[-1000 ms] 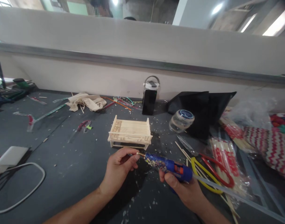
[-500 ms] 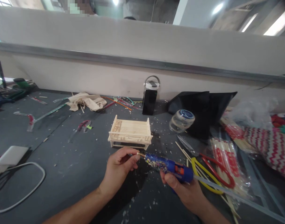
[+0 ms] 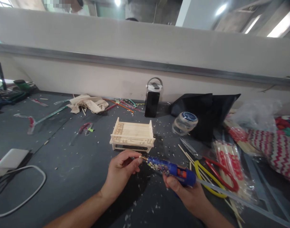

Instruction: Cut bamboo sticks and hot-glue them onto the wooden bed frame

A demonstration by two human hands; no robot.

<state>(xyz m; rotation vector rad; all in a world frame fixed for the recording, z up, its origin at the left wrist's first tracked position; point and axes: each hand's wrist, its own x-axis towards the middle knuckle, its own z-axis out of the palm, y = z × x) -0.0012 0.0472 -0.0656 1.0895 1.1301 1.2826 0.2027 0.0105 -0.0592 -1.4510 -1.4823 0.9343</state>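
Note:
My right hand (image 3: 187, 193) is wrapped round a blue hot glue gun (image 3: 170, 167), flecked with glue and bits, with a long clear glue stick (image 3: 232, 193) running out of its back end. The gun's nozzle points left and meets the fingertips of my left hand (image 3: 123, 167). Those fingers are pinched together on something very small and pale that I cannot make out. Just beyond my hands stands a small bed-like model (image 3: 133, 134) built of pale wooden sticks, upright on the dark table and touched by neither hand.
Scissors (image 3: 218, 172) with red and yellow handles lie right, beside loose sticks and packed sticks (image 3: 230, 161). Behind stand a glass jar (image 3: 185, 123), a black phone (image 3: 152, 104) and a black sheet (image 3: 204, 110). A crumpled cloth (image 3: 88, 103) and a white charger (image 3: 13, 158) lie left.
Both hands and the glue gun hold nearly the same position; the gun has shifted very slightly left. In the background a person beyond the partition has moved left.

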